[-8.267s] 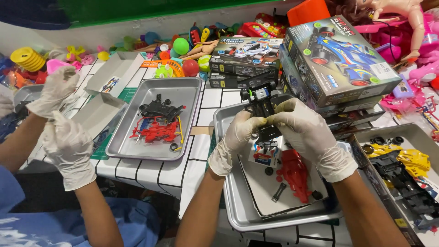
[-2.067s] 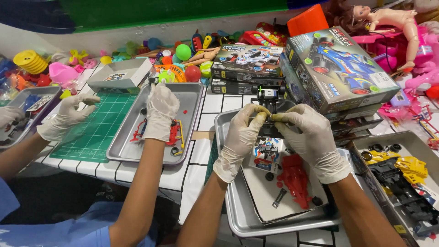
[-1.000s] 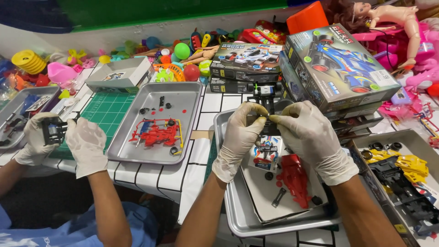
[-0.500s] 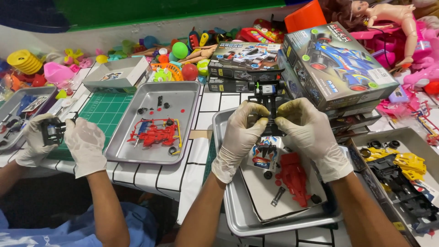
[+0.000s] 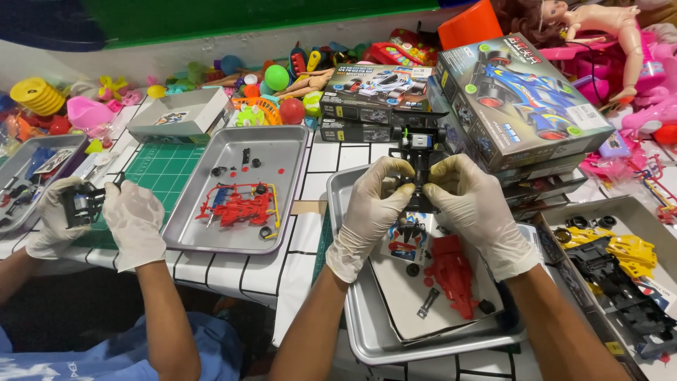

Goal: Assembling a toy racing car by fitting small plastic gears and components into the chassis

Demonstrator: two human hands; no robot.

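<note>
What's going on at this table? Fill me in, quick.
A person in white gloves holds a small black toy car chassis up between the left hand and right hand, above a metal tray holding a red car body and loose parts. To the left, a co-worker's gloved hands hold another black chassis beside a green cutting mat. A second tray holds red parts. Kit boxes and toys crowd the back.
</note>
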